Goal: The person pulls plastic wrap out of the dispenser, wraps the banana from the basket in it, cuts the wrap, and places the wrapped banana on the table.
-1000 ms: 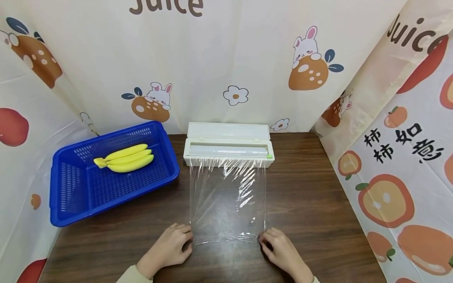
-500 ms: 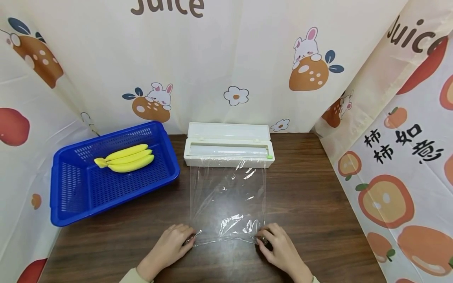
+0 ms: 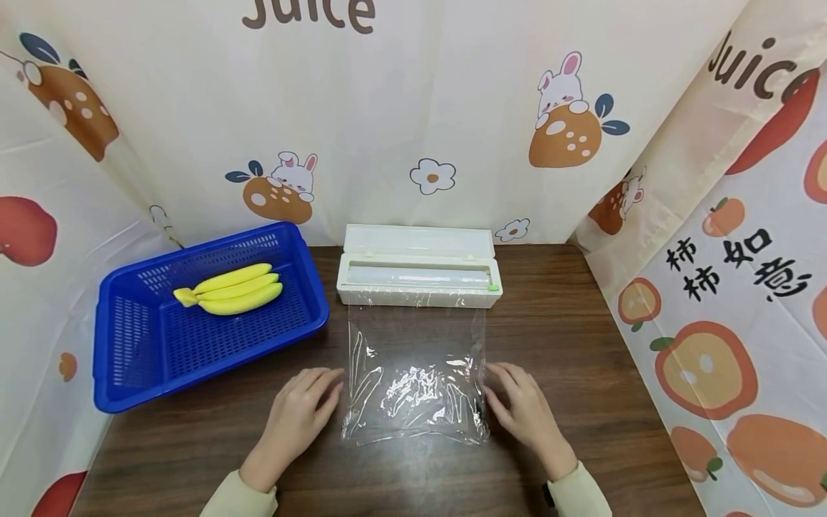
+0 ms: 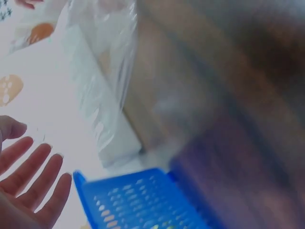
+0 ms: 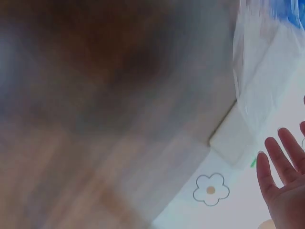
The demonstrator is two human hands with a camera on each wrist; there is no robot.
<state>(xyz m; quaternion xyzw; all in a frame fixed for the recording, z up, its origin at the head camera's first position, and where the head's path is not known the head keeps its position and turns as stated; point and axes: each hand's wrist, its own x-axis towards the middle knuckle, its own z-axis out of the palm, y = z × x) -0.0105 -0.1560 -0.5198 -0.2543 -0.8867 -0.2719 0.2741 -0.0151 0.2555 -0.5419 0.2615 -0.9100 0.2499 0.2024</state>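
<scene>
A sheet of clear cling film runs from the white dispenser box toward the front of the wooden table, its loose end wrinkled. Inside the box, whose lid stands raised, lies the film roll. Just left of the sheet is my left hand, holding nothing. My right hand is at the sheet's right edge, fingertips close to it. Both wrist views show spread, relaxed fingers: the left hand and the right hand grip nothing there.
At the left a blue plastic basket holds a bunch of yellow bananas. A printed curtain hangs behind the table, with more printed cloth at both sides.
Both hands have let go of the film's front corners and moved outward and slightly forward. The film has settled toward the table, its end more wrinkled.
</scene>
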